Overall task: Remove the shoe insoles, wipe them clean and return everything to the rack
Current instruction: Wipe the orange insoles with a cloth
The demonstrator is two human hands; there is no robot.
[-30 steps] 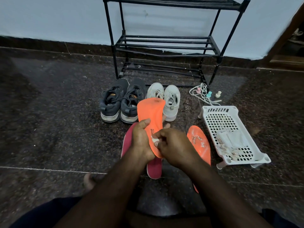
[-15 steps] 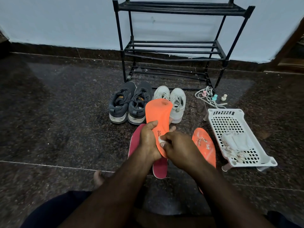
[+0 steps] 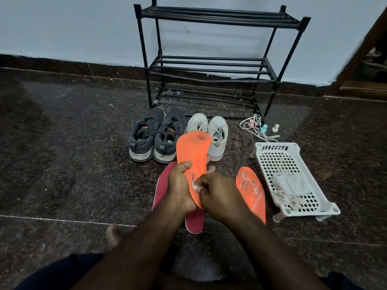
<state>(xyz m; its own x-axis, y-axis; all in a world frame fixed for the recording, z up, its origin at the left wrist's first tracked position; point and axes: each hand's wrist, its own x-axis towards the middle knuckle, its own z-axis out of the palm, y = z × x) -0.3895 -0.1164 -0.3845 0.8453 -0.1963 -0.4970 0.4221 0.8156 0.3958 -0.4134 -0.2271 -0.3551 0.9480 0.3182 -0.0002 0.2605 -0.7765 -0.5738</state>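
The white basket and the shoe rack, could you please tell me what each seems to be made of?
White basket: probably moulded plastic, matte, judging by its perforated grid floor. Shoe rack: black tubes with corner joints, likely painted metal, possibly plastic.

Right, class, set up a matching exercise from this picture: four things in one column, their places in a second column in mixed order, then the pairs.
Things
1. orange insole with print
2. red insole
3. white basket
4. dark grey shoes

Places
A. flat on the floor under the hands
B. left of the white shoes
C. held up in the left hand
D. on the floor at far right

Pairs: 1-C, 2-A, 3-D, 4-B
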